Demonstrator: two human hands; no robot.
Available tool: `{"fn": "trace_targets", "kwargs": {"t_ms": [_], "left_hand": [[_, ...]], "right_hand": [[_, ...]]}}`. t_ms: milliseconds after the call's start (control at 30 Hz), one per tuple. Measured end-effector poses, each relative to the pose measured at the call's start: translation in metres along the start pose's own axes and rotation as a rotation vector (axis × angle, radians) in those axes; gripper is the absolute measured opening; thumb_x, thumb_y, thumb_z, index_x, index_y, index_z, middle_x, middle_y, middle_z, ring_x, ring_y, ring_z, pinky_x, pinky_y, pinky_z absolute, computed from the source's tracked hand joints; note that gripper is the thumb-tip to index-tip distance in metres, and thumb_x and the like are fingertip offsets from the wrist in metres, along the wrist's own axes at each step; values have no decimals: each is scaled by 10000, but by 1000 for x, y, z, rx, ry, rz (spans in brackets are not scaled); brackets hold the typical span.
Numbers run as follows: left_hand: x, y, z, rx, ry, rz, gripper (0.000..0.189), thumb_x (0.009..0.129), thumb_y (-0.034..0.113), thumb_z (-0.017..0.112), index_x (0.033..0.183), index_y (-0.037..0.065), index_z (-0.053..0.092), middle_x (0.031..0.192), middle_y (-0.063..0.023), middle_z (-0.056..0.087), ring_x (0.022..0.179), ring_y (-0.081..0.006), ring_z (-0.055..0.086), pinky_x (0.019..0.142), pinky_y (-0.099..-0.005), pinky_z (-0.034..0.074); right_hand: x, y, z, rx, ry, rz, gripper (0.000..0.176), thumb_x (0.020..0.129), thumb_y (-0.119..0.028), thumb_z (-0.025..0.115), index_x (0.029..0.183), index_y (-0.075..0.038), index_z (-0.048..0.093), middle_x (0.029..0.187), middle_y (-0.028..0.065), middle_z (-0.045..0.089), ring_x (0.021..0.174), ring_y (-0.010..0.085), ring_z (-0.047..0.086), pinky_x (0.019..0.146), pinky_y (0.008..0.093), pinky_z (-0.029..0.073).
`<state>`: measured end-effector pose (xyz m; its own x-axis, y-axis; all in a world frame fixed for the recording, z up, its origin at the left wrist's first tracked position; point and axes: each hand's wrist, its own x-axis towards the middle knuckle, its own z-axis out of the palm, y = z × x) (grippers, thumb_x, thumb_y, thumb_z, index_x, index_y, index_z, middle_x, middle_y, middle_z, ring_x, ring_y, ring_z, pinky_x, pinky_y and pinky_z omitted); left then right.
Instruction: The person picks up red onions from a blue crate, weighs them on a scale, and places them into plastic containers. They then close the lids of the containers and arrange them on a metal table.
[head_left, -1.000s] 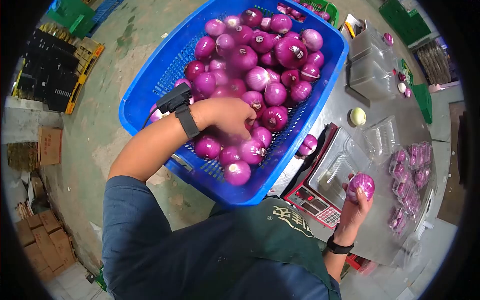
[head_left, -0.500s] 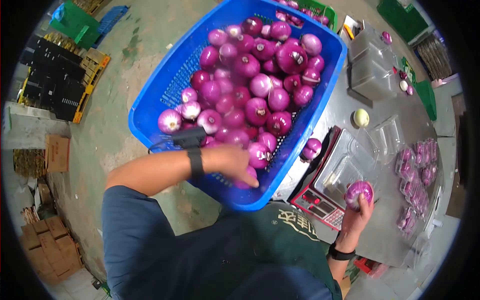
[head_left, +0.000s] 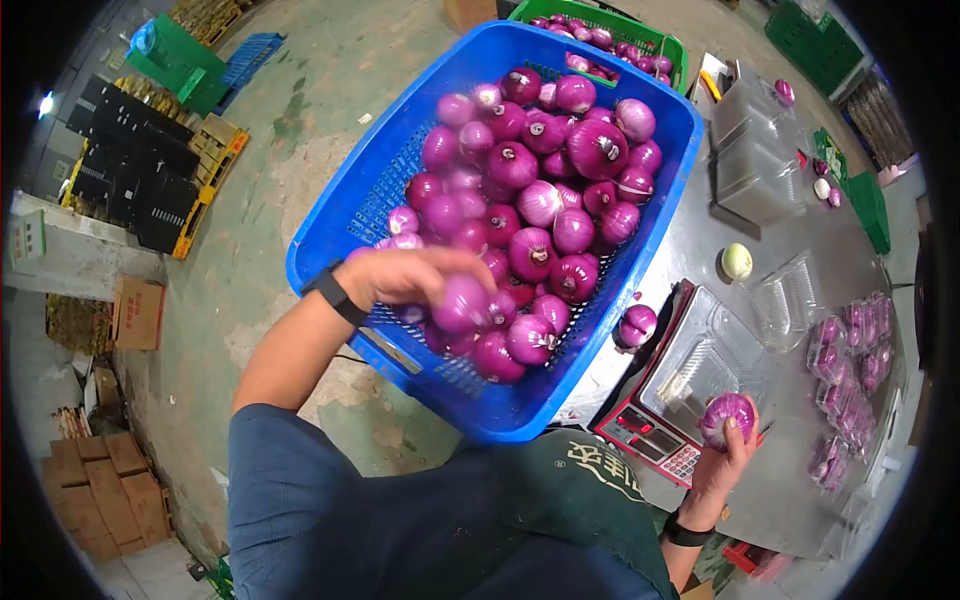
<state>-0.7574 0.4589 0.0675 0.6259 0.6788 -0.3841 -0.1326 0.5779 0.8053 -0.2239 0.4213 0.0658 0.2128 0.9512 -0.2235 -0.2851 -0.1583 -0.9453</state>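
Two onions are in hand, one for each of my hands. My left hand (head_left: 415, 275) hangs palm down over the near corner of the blue basket (head_left: 330, 215), fingers curled round the first onion (head_left: 462, 300). It is blurred, so I cannot tell how tightly I grip it, but it sits just above the heap of red onions (head_left: 545, 190) that fills the basket. Taking it from above suits the heap, I think: the bulbs lie packed below my wrist and only their tops are free.

My right hand (head_left: 728, 455) is out to the right of the basket's near corner, over the steel table (head_left: 790, 510). Its fingers are wrapped up from beneath the second onion (head_left: 727, 415), so the bulb rests in my palm rather than being pinched.

The scale (head_left: 650, 445) stands just right of the basket, within reach of that hand, with a clear tray (head_left: 715, 350) lying open on its pan. A loose onion (head_left: 637, 325) sits between the basket wall and the scale. Farther right of the basket lie a pale peeled onion (head_left: 737, 261) and, well apart, the packed trays (head_left: 850, 345), likely kept clear of the scale.
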Motion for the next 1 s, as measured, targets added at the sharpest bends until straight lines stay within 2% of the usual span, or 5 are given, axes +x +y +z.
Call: {"fn": "trace_targets", "kwargs": {"t_ms": [200, 533, 667, 833, 1000], "left_hand": [[-30, 36, -49, 461, 792, -93, 258, 921, 260, 707, 1033, 30, 670, 972, -78, 743, 952, -178, 709, 844, -358, 568], [24, 28, -38, 1789, 483, -986, 425, 719, 335, 823, 1099, 147, 799, 1145, -91, 772, 1062, -258, 745, 848, -424, 596], [37, -10, -57, 2012, 586, -939, 423, 734, 368, 843, 1104, 168, 803, 1106, -75, 779, 1024, -256, 753, 829, -439, 585], [20, -6, -53, 1811, 750, -764, 274, 807, 281, 719, 1008, 119, 813, 1085, -120, 775, 1027, -320, 749, 859, -488, 586], [-29, 44, -43, 1145, 739, -453, 685, 792, 416, 840, 1299, 8, 629, 1194, -210, 719, 1134, -305, 694, 960, -403, 542]], "right_hand": [[5, 0, 4, -4, -12, -7, 589, 874, -149, 727, 1404, -33, 497, 1289, 174, 629, 1076, 302, 676, 822, 419, 602], [2, -5, 2, 2, 35, -41, 587, 847, -112, 740, 1381, -23, 514, 1213, 150, 647, 1015, 255, 674, 812, 413, 614], [-4, -8, -5, 29, 98, -82, 586, 833, -102, 747, 1369, -28, 523, 1142, 119, 641, 952, 233, 672, 778, 402, 617], [-8, -10, -23, 72, 152, -110, 587, 833, -96, 745, 1371, -45, 515, 1152, 114, 626, 952, 233, 665, 768, 398, 611], [1, -22, -44, 78, 145, -92, 607, 824, -88, 738, 1377, -52, 492, 1165, 117, 617, 990, 240, 657, 806, 412, 603]]}}
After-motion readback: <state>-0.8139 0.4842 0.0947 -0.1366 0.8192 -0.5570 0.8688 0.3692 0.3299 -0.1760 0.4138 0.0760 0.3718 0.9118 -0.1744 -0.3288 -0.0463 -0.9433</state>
